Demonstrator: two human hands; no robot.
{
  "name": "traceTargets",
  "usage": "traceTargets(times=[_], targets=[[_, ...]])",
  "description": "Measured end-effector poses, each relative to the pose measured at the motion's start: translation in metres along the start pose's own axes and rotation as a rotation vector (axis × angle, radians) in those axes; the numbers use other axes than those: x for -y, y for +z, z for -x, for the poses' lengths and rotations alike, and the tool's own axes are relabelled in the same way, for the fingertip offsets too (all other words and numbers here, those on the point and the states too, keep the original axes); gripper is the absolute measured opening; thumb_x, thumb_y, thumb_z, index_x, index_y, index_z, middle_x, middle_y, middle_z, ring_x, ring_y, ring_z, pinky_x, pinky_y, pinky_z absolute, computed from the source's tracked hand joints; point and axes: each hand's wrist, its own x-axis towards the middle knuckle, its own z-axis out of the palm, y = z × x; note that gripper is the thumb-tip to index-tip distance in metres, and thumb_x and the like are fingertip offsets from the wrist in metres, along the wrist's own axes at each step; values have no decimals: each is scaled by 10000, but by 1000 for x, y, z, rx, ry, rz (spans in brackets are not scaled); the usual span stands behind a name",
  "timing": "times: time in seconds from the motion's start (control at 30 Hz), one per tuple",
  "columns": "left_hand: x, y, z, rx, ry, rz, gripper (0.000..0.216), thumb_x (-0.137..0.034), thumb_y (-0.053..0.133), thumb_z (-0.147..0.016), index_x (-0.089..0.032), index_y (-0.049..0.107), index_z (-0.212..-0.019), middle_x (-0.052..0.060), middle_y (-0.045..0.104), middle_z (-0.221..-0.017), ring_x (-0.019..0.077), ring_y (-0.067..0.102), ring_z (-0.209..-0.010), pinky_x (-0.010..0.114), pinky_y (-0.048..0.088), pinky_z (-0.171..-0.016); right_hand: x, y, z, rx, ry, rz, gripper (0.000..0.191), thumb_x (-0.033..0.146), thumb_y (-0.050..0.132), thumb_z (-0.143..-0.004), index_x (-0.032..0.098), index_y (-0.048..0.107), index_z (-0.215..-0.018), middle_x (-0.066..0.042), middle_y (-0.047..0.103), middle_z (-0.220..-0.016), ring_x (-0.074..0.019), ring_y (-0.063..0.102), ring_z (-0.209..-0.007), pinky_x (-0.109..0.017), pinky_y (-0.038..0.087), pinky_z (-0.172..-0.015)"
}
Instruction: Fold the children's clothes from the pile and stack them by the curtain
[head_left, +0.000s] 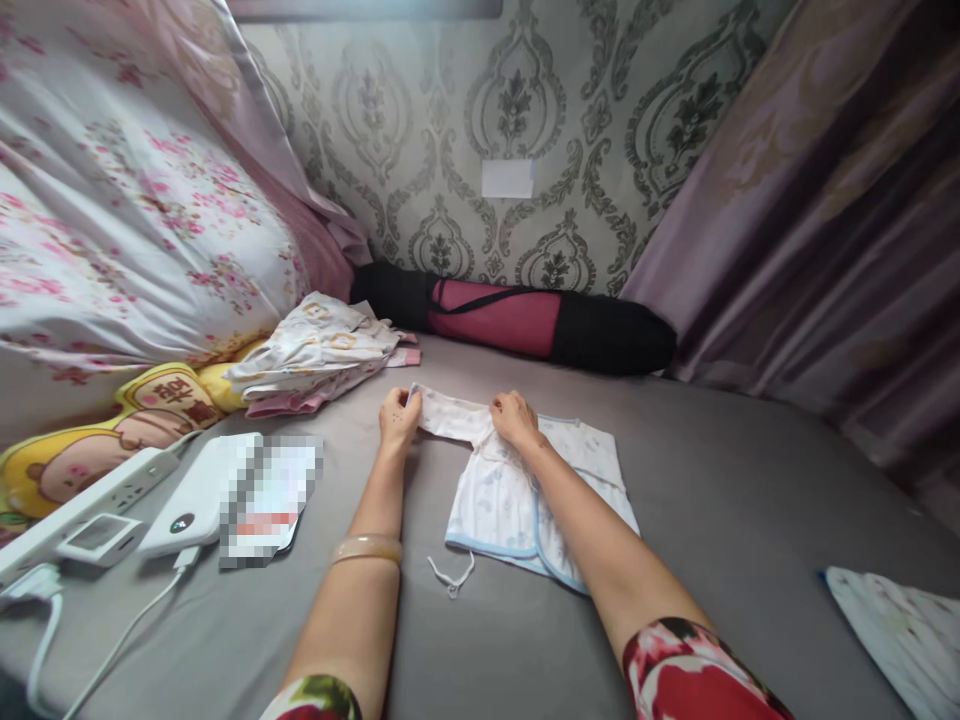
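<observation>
A small white baby shirt (495, 500) with blue edging and a faint print lies spread on the grey sheet (480, 640). One of its sleeves stretches out to the left, and my left hand (399, 415) pinches the cuff at its end. My right hand (515, 417) is closed on the cloth near the shoulder and neckline, covering that part. The right forearm passes over the shirt's right half and hides some of it. Thin white ties (451, 580) trail from the lower hem onto the sheet.
Folded baby clothes (322, 345) are piled at the back left, beside a yellow plush pillow (90, 450). A power strip (97, 510), a white power bank (202, 495) and a blurred phone (274, 500) lie left. A black-and-red long bag (495, 318) rests along the wall. Another folded cloth (900, 620) lies right.
</observation>
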Motion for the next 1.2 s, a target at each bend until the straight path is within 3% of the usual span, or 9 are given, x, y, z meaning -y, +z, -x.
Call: traceTargets(times=[0.17,0.37,0.57,0.7,0.8,0.9,1.2], targets=[[7,6,-6,-31,-100,168,266,-376,512,-751,-143,603,-843,4,614,-656,160,590,-630,239,471,-566,0,3,3,-11,13,-14,291,308,408,-952,212,626,-1119,-96,567,-1170,-214,594,-1042,-281,436,-847],[7,8,-5,-32,-199,324,293,-378,575,-714,-124,617,-854,18,613,-615,168,596,-583,253,481,-533,7,10,9,-83,45,0,284,272,370,-974,196,556,-1174,-107,519,-1201,-203,602,-975,-295,441,-793],[4,5,-2,14,-252,477,237,-337,608,-700,-119,624,-792,16,596,-579,154,583,-543,226,462,-490,5,4,27,-133,-92,19,331,203,350,-964,184,545,-1231,-122,536,-1246,-236,515,-1124,-321,403,-890],[-1,5,-1,39,-303,579,160,-289,612,-703,-137,587,-742,-3,574,-559,132,553,-492,230,466,-479,6,5,42,10,-239,-6,428,257,318,-978,124,465,-1357,-138,471,-1408,-245,379,-1311,-354,277,-1057],[-6,4,-1,63,-345,654,130,-266,610,-711,-146,560,-712,-12,566,-551,129,558,-493,255,493,-505,7,9,46,117,-211,-22,541,325,298,-981,59,333,-1450,-153,269,-1545,-257,219,-1418,-372,168,-1122],[-11,3,-2,83,-373,718,135,-258,625,-703,-149,546,-705,-20,561,-546,130,563,-502,279,511,-528,8,8,45,171,-188,-18,586,352,276,-969,55,290,-1474,-143,190,-1572,-267,166,-1436,-394,129,-1135],[-24,2,0,126,-378,848,260,-311,724,-632,-156,529,-705,-36,569,-566,121,571,-527,282,515,-547,14,-6,27,212,-143,24,676,419,438,-795,151,411,-1415,-109,400,-1459,-335,354,-1281,-440,294,-1022]])
